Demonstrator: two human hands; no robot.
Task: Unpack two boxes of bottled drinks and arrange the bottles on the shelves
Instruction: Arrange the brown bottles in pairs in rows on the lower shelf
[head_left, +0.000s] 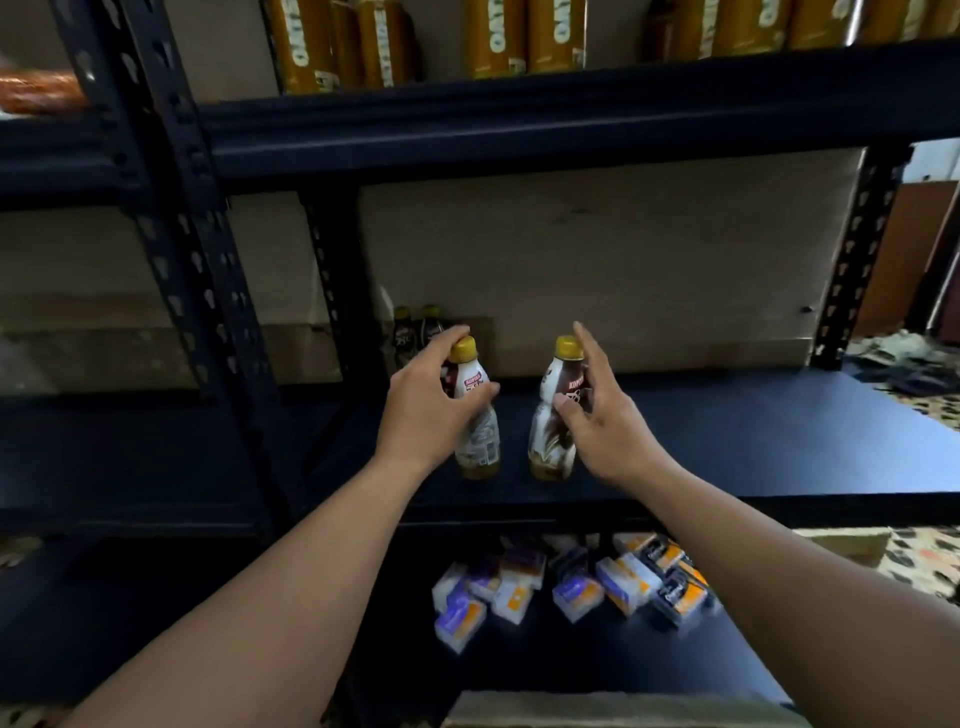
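Observation:
Two brown-and-white drink bottles with yellow caps stand side by side on the dark middle shelf (727, 436). My left hand (428, 405) grips the left bottle (480, 441) around its neck and upper body, thumb across the label. My right hand (602, 415) is beside the right bottle (550, 441), its fingers stretched upward past the cap and its thumb touching the label. Two more bottles (415, 330) of the same kind stand at the back left of the shelf, against a cardboard backing.
Gold-wrapped packs (498, 41) fill the shelf above. Several small white, purple and orange boxes (571, 587) lie on the shelf below. A black perforated upright (208, 270) rises at the left. The edge of a cardboard box (623, 709) shows at the bottom.

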